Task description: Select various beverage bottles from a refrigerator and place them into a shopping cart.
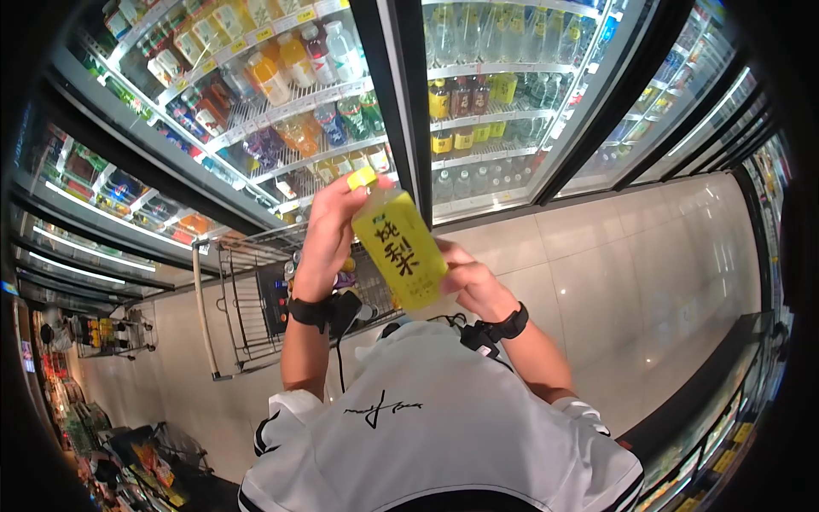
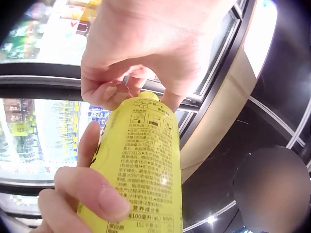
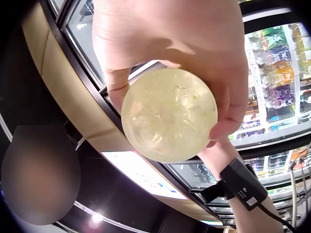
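A bottle with a yellow-green label and bold dark characters is held tilted in front of the chest. My left hand pinches it at the neck, just below the yellow cap. From the other end, my right hand grips the lower body, thumb and fingers on opposite sides. Small print covers the side of the label facing the left wrist view, where the right thumb lies across it. The right wrist view looks straight at the round, pale bottle base, which hides the rest of the bottle.
Glass-door drink coolers curve around the front, their shelves lined with bottles. A metal shopping cart with goods in it stands below the left forearm. Tiled floor extends to the right, toward another shelf. A second cart is farther left.
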`<state>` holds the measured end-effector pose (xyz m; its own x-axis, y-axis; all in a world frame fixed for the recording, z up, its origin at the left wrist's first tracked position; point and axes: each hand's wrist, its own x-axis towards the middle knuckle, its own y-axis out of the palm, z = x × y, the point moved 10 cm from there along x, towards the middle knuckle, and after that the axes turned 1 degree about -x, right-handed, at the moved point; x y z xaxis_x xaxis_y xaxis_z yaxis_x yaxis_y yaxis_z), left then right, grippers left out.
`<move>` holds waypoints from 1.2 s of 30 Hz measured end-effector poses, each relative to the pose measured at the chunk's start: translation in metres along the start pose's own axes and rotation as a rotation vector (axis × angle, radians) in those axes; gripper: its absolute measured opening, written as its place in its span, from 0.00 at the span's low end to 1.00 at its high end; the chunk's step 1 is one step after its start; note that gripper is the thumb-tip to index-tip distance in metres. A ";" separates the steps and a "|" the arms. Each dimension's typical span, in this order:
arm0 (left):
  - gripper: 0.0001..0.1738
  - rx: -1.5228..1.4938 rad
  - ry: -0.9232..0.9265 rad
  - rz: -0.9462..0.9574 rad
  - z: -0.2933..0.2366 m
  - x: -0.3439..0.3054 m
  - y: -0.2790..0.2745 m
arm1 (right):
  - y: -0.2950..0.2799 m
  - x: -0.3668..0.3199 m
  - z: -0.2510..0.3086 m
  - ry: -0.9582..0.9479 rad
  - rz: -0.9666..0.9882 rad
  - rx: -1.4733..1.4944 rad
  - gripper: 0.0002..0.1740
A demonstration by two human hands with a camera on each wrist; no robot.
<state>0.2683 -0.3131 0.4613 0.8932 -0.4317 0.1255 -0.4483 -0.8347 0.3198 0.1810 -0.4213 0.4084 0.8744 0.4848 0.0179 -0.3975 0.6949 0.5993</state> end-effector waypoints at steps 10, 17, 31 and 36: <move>0.10 0.313 0.019 0.047 0.009 0.003 -0.011 | -0.020 0.014 -0.028 0.028 -0.052 -0.279 0.46; 0.20 0.203 -0.005 -0.019 0.032 -0.002 -0.010 | -0.021 0.026 -0.027 -0.062 -0.012 -0.297 0.47; 0.13 0.074 0.166 -0.609 0.018 -0.081 -0.113 | -0.143 0.138 0.168 -0.741 -0.879 -1.074 0.34; 0.13 0.145 0.173 -0.690 0.027 -0.131 -0.138 | -0.116 0.186 0.201 -0.798 -1.072 -1.378 0.22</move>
<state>0.2120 -0.1501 0.3756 0.9614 0.2599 0.0907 0.2300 -0.9395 0.2538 0.4453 -0.5186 0.5029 0.6133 -0.4105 0.6748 0.7519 0.5651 -0.3396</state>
